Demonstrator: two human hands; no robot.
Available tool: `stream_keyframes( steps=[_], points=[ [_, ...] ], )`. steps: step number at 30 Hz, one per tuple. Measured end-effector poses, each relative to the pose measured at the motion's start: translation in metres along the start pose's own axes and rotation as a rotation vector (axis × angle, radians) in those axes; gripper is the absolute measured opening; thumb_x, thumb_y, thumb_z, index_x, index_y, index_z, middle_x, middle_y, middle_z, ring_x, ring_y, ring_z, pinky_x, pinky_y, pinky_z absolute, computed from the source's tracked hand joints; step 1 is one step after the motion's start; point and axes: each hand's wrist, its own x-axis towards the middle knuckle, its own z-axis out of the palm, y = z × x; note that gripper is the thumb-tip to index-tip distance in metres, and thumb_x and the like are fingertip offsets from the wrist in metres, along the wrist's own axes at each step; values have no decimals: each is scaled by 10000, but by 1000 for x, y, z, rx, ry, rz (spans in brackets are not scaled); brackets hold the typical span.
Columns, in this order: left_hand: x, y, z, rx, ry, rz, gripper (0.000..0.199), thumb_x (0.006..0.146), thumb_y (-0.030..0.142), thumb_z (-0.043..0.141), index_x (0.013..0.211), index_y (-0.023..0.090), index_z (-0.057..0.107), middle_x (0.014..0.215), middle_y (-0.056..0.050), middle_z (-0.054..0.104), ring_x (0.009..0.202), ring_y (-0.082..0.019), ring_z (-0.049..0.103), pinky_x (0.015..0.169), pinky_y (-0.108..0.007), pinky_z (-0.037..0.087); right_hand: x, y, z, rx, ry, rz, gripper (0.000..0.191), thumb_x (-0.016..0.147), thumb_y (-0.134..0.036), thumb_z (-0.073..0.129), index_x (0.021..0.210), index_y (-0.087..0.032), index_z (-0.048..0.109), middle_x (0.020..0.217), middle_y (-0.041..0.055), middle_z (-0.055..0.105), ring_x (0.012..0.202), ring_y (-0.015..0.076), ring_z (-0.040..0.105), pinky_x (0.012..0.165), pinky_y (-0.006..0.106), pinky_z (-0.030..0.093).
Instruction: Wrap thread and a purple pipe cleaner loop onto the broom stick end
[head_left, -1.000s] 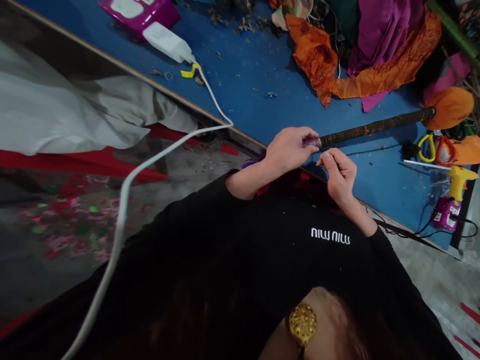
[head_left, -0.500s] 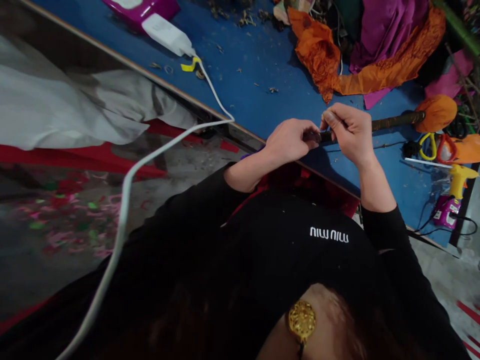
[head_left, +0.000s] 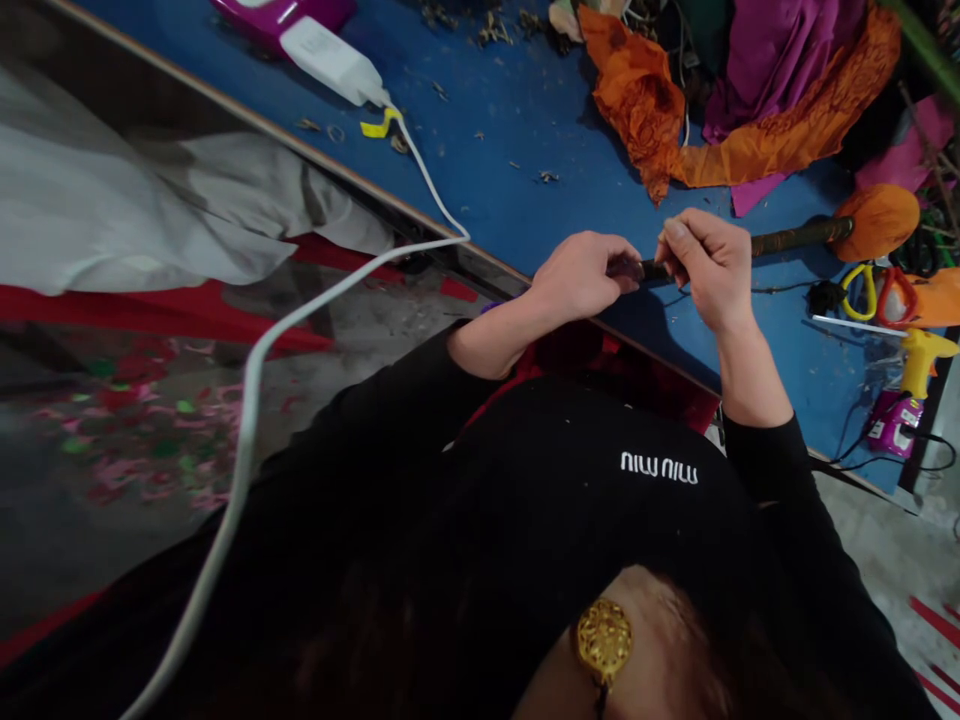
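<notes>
A dark brown stick lies across the near part of the blue table, with an orange cloth-covered bulb at its right end. My left hand has its fingers closed round the stick's left end. Just over the stick, my right hand is closed in a pinch, thumb against the curled fingers. What it pinches is too small to make out. A thin dark strand runs along the table below the stick, to the right of this hand.
Orange cloth and purple cloth are heaped at the back. To the right lie yellow-and-red-handled scissors and a yellow-and-purple glue gun. A white cable hangs over the table's front edge from a white plug block.
My right hand has shifted slightly to the right and away from my left hand, baring a little more of the stick between them. My left hand stays at the stick's end.
</notes>
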Motion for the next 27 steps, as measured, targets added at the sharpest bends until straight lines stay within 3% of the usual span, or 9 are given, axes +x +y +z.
stream_keyframes(
  steps=[5, 9, 14, 21, 27],
  points=[
    [3, 2, -4, -31, -21, -43, 294, 784, 238, 728, 1049, 183, 843, 826, -38, 789, 714, -179, 692, 739, -308, 531, -27, -2, -7, 7, 126, 37, 529, 974, -671, 632, 697, -221, 648, 592, -50, 513, 546, 76, 464, 543, 237, 437],
    [6, 2, -3, -127, -40, -74, 256, 776, 213, 738, 1008, 160, 833, 772, -39, 759, 607, -153, 647, 672, -314, 530, -33, 0, -7, 17, 189, 34, 526, 975, -670, 628, 695, -226, 659, 600, -43, 530, 558, 84, 466, 547, 245, 445],
    [6, 4, -5, -259, -80, -147, 204, 790, 165, 734, 975, 151, 820, 742, -59, 744, 546, -135, 611, 589, -312, 523, -32, 1, -8, 14, 192, 18, 503, 982, -633, 645, 690, -224, 649, 609, -42, 503, 594, 90, 487, 594, 252, 479],
    [6, 6, -8, -275, -95, -201, 156, 809, 175, 734, 936, 140, 818, 816, -110, 783, 579, -169, 648, 598, -360, 553, -47, 0, -7, -4, 189, 21, 501, 1001, -643, 603, 719, -232, 654, 627, -31, 524, 608, 106, 507, 611, 268, 502],
    [5, 4, -2, -222, -76, -149, 154, 811, 189, 730, 935, 155, 813, 704, -50, 723, 568, -168, 629, 625, -346, 533, -19, -8, 2, -50, 94, -38, 508, 1017, -647, 571, 727, -238, 652, 665, -22, 560, 627, 105, 540, 617, 262, 501]
  ],
)
